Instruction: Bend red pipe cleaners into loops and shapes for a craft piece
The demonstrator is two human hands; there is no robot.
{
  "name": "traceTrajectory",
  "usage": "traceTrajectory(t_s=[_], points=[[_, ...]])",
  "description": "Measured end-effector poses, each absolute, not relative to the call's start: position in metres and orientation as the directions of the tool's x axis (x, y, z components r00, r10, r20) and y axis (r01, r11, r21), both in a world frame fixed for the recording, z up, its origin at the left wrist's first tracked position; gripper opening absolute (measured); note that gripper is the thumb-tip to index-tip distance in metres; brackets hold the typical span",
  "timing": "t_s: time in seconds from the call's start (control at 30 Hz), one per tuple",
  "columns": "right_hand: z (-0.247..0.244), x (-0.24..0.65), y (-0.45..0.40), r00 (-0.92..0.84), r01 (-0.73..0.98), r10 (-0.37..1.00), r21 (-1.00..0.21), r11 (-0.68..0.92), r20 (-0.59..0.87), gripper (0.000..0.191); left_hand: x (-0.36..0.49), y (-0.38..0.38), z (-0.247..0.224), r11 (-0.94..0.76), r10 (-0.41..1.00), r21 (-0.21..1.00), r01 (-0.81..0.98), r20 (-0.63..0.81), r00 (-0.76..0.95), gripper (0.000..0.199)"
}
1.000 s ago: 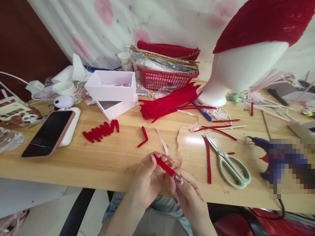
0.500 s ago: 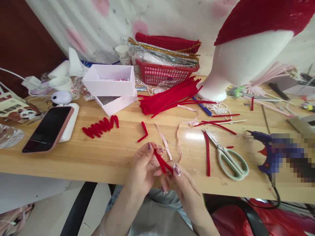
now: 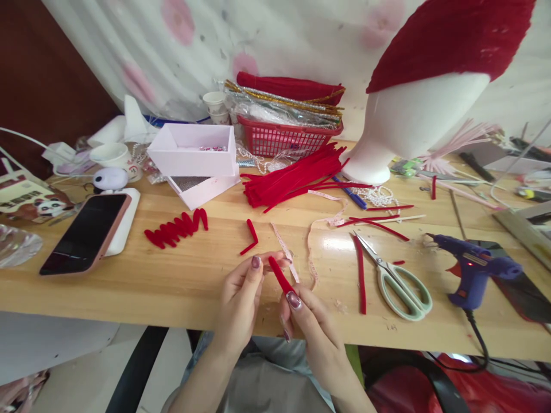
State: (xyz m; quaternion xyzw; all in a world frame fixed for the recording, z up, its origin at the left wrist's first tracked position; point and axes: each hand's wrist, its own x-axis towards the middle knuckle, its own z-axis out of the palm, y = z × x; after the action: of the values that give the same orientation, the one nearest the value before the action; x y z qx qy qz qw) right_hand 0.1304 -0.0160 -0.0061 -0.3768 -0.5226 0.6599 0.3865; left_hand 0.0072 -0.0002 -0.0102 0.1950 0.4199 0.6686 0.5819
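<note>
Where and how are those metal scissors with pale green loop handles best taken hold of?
Probably by the loop handles, with the right hand, once free, coming from the near side: the scissors lie flat, handles nearest, pointed blades facing away.

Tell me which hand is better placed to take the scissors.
Right, probably: the right hand is nearer the scissors, though it pinches a red strip. The left hand is farther from them.

Craft workspace: glue gun (image 3: 477, 267), scissors (image 3: 384, 267)
</note>
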Motion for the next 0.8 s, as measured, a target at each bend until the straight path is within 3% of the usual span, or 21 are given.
traceTrajectory(t_s=[0.13,0.23,0.33,0.43,0.57,0.67,0.8], points=[[-0.007,0.132,-0.015,-0.436,-0.111,0.895,-0.981,-0.156,-0.093,0.042,0.003,-0.007,-0.004,0.000,0.958,0.928,-0.372,-0.107,-0.265,0.018],[-0.006,0.134,-0.014,-0.426,0.019,0.903,-0.999,-0.045,-0.049,0.039,0.001,-0.009,0.005,-0.076,0.954,0.976,-0.203,0.012,-0.300,0.015],[-0.006,0.135,-0.011,-0.406,0.250,0.912,-0.954,0.167,0.053,0.034,-0.001,-0.010,0.008,-0.090,0.960,0.995,-0.037,0.077,-0.270,0.014],[-0.007,0.137,-0.007,-0.421,0.459,0.897,-0.822,0.338,0.134,0.032,-0.004,-0.012,0.005,-0.124,0.945,0.991,0.048,0.133,-0.300,0.012],[-0.007,0.139,-0.005,-0.478,0.512,0.873,-0.775,0.370,0.100,0.035,-0.009,-0.014,0.000,-0.159,0.928,0.970,0.185,0.211,-0.309,0.012],[-0.005,0.140,-0.007,-0.481,0.416,0.873,-0.854,0.312,0.085,0.036,-0.011,-0.014,-0.001,-0.131,0.948,0.979,0.153,0.169,-0.270,0.011],[-0.003,0.141,-0.010,-0.467,0.251,0.882,-0.948,0.196,0.059,0.035,-0.009,-0.012,0.001,0.015,0.990,0.994,-0.104,-0.029,-0.136,0.013]])
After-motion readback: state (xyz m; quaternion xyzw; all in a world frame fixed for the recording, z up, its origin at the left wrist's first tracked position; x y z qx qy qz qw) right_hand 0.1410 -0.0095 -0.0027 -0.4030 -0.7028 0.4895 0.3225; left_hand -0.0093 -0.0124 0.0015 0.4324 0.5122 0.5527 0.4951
